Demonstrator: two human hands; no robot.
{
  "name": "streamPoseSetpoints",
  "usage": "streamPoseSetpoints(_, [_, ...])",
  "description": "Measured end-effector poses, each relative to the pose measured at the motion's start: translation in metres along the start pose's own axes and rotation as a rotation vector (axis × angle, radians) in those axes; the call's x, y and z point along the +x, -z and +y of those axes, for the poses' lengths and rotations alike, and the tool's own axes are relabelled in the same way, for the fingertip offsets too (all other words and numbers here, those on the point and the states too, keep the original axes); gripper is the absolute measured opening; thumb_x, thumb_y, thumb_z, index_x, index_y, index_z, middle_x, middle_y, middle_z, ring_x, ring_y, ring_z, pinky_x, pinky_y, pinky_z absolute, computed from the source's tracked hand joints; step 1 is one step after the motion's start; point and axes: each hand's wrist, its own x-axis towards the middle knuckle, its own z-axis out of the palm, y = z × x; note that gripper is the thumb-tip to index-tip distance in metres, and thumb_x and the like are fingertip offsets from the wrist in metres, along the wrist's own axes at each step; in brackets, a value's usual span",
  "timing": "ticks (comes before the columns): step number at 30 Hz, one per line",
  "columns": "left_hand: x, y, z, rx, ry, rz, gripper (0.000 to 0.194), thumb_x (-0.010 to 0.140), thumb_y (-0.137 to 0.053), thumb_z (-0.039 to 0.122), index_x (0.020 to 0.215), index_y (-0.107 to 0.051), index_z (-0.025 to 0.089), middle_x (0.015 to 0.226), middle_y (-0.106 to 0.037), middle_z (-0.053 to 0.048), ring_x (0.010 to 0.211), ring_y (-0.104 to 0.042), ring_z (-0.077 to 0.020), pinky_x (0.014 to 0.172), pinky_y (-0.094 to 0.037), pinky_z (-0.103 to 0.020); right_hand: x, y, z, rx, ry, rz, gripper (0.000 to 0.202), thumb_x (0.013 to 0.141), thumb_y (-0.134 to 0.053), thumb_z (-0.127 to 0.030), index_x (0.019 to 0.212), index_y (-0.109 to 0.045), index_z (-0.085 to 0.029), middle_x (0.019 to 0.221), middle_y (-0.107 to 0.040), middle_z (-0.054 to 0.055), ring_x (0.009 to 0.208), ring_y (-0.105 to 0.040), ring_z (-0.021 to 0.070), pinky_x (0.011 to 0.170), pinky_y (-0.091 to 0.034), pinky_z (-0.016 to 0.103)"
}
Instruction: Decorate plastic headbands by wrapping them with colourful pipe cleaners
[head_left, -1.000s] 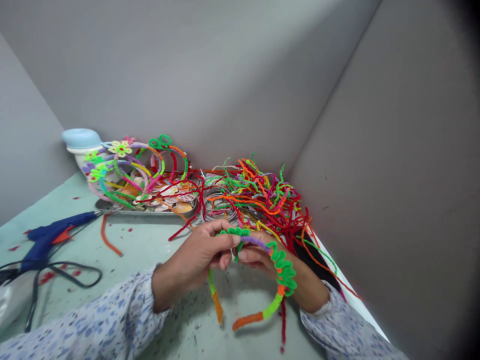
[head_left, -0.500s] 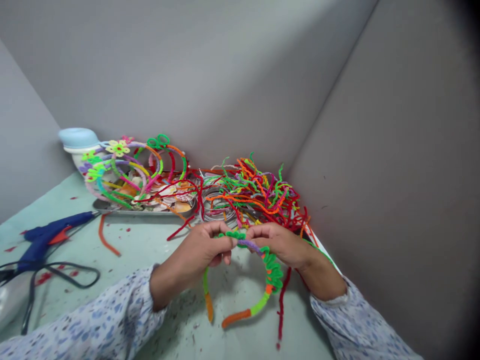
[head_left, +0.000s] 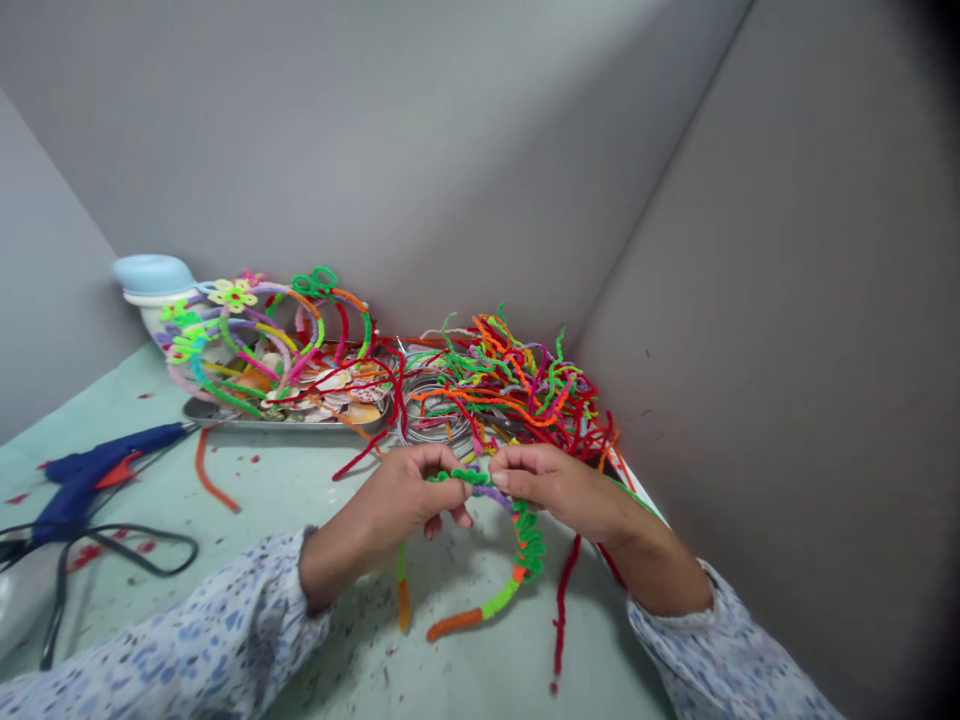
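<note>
Pinching the headband [head_left: 501, 601] above the table [head_left: 465, 690], my left hand [head_left: 409, 495] is closed; whether my right hand [head_left: 574, 490], fingertips together at its green trim [head_left: 529, 548], grips, I can't tell. Pipe cleaners [head_left: 525, 385] and a shell tray [head_left: 300, 427] crowd behind.

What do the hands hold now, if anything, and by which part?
A fuzzy headband: the left hand pinches its top at the green loops. The right hand is at the purple stretch, but its exact grip is unclear.

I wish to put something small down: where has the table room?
Free, with specks: between the orange strip and left sleeve; in front of the band, left of the red strand. Crowded: back, with tray and pipe-cleaner pile.
</note>
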Motion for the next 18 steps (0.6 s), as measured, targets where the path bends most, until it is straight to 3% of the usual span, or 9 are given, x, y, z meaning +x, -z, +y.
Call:
streamPoseSetpoints(11, [0.002,0.001,0.001,-0.020,0.002,0.011,0.003,0.070,-0.059,0.015,0.070,-0.056,0.017,0.056,-0.067,0.000,0.045,-0.053,-0.0079,0.041,-0.036,-0.016,-0.004,-0.009,-0.006,-0.064,-0.041,0.153,0.018,0.083,-0.053,-0.033,0.076,-0.054,-0.017,0.059,-0.038,-0.006,0.052,-0.031,0.0087,0.048,-0.024,0.022])
streamPoseSetpoints(18, [0.002,0.001,-0.004,-0.008,-0.024,-0.008,0.004,0.068,-0.060,0.015,0.070,-0.056,0.017,0.054,-0.063,0.002,0.047,-0.055,-0.0092,0.040,-0.035,-0.016,-0.006,-0.005,-0.012,-0.260,0.026,0.221,0.009,0.078,-0.057,-0.022,0.078,-0.064,-0.018,0.071,-0.055,-0.001,0.062,-0.046,0.0115,0.057,-0.035,0.023])
